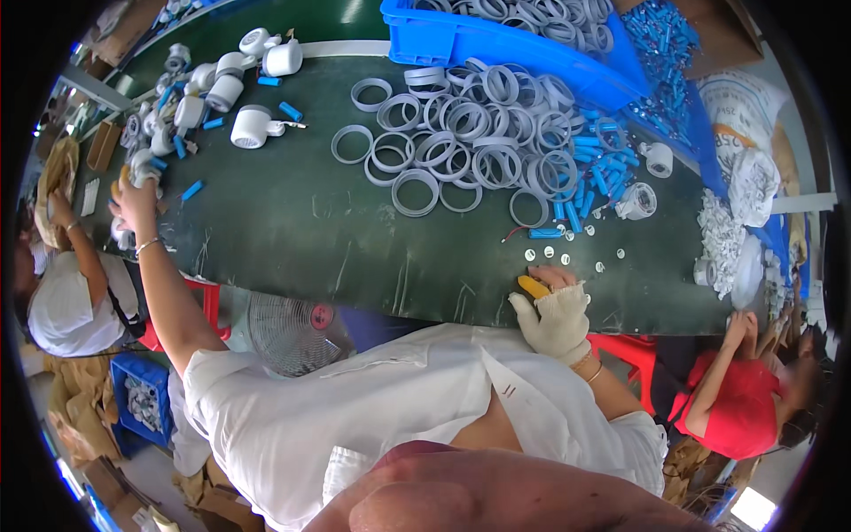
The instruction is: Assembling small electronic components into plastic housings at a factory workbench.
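Observation:
My left hand (133, 202), with a yellow finger cover and a bracelet, reaches to the far left of the green table. Its fingers close around a white round housing (144, 165) at the near end of a pile of such housings; the grip is partly hidden. At the table's near edge, right of the middle, lies my right hand (553, 310) in a cream glove with bare fingertips and a yellow finger cover. It is open, its fingers stretched out and holding nothing. Just beyond the fingertips several small white discs (549, 252) and a blue cylindrical cell (544, 233) lie on the table.
Grey rings (416, 192) are heaped mid-table, beside loose blue cells (589, 177). Behind them stands a blue bin (443, 37) of rings. White housings (251, 127) sit at the far left. People work at both sides; a fan (288, 332) stands below the table edge.

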